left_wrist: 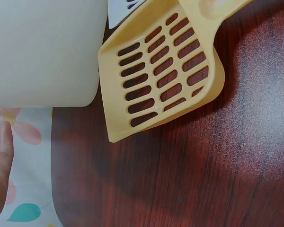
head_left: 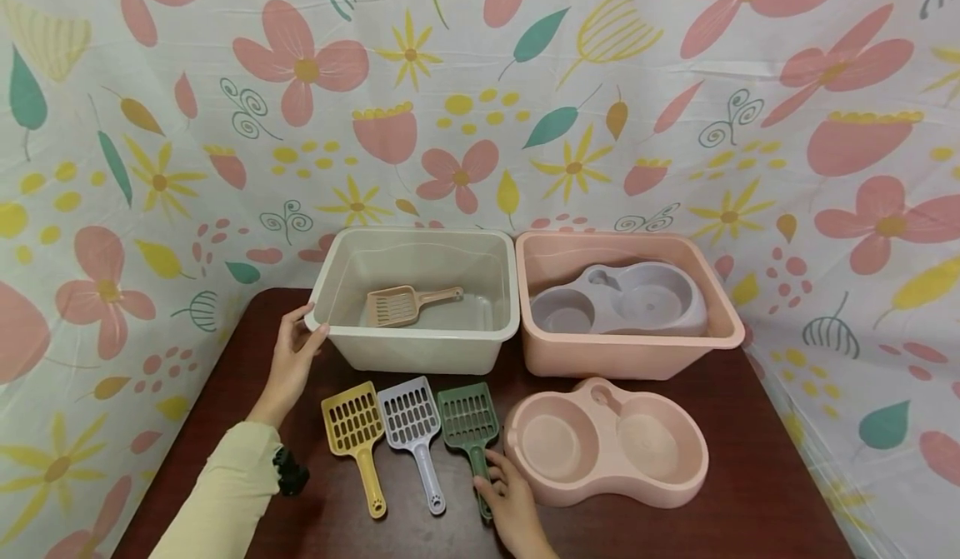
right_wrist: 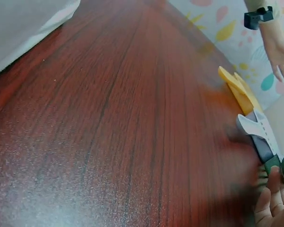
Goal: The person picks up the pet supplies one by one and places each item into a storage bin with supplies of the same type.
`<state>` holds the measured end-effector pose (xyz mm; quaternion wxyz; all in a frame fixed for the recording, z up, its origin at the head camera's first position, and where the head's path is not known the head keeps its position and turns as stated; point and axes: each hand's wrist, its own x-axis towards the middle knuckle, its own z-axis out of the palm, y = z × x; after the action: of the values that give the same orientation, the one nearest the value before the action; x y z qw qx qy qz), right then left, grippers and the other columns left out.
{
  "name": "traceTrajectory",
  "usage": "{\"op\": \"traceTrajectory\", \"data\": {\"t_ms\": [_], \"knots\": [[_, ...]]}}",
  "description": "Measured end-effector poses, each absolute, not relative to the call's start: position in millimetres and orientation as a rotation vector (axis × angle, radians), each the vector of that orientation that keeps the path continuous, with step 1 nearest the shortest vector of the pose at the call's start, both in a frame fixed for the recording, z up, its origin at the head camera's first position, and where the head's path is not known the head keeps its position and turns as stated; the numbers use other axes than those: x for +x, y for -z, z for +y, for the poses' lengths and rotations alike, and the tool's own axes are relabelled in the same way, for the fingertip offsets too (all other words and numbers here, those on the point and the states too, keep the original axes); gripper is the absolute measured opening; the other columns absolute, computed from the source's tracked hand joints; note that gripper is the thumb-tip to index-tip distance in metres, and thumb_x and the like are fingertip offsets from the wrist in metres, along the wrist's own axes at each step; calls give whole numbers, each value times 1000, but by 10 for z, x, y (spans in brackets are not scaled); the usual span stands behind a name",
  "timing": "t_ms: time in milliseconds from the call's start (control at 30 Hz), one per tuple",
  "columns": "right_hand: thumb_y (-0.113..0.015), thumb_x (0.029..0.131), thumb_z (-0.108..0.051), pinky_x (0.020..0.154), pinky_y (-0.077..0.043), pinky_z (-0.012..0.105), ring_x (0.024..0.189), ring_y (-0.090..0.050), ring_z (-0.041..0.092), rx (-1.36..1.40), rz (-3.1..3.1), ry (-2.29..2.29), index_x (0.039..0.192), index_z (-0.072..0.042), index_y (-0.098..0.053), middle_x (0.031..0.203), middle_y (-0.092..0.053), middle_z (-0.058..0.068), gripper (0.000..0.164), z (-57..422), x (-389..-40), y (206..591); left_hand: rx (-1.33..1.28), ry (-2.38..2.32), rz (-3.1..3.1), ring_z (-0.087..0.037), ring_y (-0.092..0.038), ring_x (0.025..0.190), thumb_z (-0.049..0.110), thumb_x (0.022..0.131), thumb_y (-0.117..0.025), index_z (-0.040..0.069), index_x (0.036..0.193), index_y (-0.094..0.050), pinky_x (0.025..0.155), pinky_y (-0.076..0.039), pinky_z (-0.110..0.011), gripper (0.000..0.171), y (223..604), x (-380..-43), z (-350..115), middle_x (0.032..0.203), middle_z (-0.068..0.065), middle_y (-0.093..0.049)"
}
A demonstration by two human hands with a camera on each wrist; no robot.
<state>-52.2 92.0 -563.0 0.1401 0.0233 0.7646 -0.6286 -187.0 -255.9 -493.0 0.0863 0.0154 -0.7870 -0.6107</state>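
My left hand (head_left: 294, 359) is at the front left corner of the pale grey litter box (head_left: 416, 351), with its fingertips at the rim and its thumb extended. A beige litter scoop (head_left: 401, 302) lies inside that box. My right hand (head_left: 512, 501) grips the handle of the green litter scoop (head_left: 468, 417), its fingers and thumb around it. Left of the green one lie a lavender litter scoop (head_left: 412, 416) and a yellow litter scoop (head_left: 354, 421), handles toward me. In the left wrist view the yellow scoop's slotted head is close beside the box.
A pink litter box (head_left: 622, 351) stands right of the grey one and holds a grey double bowl (head_left: 648, 299). In front of it sits a pink double bowl (head_left: 607, 446), close to my right hand. Behind the dark wooden table (head_left: 292, 534) hangs a flowered sheet (head_left: 465, 59).
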Motion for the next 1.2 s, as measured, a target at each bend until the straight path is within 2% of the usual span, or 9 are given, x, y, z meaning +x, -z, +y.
{"op": "traceTrajectory", "data": {"t_ms": [200,433,733,1000,1100,1200], "knots": [[-66,96,-10,62,-46,25,73,-57,16,72,2181,1851,139,12,-44,99,-64,10,53,930,-488,5617,48,1805,-2344,-7,-48,112,27,105,-52,13,154,-26,87,-41,-24,57,4931,-1873,-2552,136,-16,-42],[-66,96,-10,59,-44,25,70,-53,15,98,2155,1864,141,11,-44,101,-64,10,54,936,-478,5515,42,1789,-2351,-12,-48,114,31,104,-52,13,153,-27,91,-42,-34,58,4932,-1885,-2555,136,-18,-43],[-68,94,-7,66,-47,24,77,-57,14,86,2150,1930,139,11,-46,100,-64,13,53,959,-422,5367,72,1845,-2345,-6,-47,111,23,105,-52,12,154,-26,87,-40,-21,57,4865,-1848,-2540,138,-18,-42],[-68,95,-12,67,-48,25,82,-61,19,95,2091,1963,141,10,-44,102,-65,11,57,974,-400,5252,44,1842,-2357,-11,-47,111,19,105,-51,2,152,-25,85,-40,-19,56,4581,-1710,-2423,135,-24,-42],[-68,96,-17,65,-46,25,80,-59,17,105,2080,1951,143,8,-44,103,-64,12,58,985,-391,5194,42,1840,-2359,-15,-46,113,19,105,-51,2,152,-25,85,-40,-19,56,4549,-1694,-2403,136,-25,-41],[-68,96,-19,64,-45,23,77,-56,12,98,2084,1950,144,6,-45,104,-63,12,59,996,-381,5138,39,1847,-2356,-14,-46,113,19,105,-51,2,152,-25,84,-39,-17,57,4563,-1700,-2408,138,-25,-40]]}}
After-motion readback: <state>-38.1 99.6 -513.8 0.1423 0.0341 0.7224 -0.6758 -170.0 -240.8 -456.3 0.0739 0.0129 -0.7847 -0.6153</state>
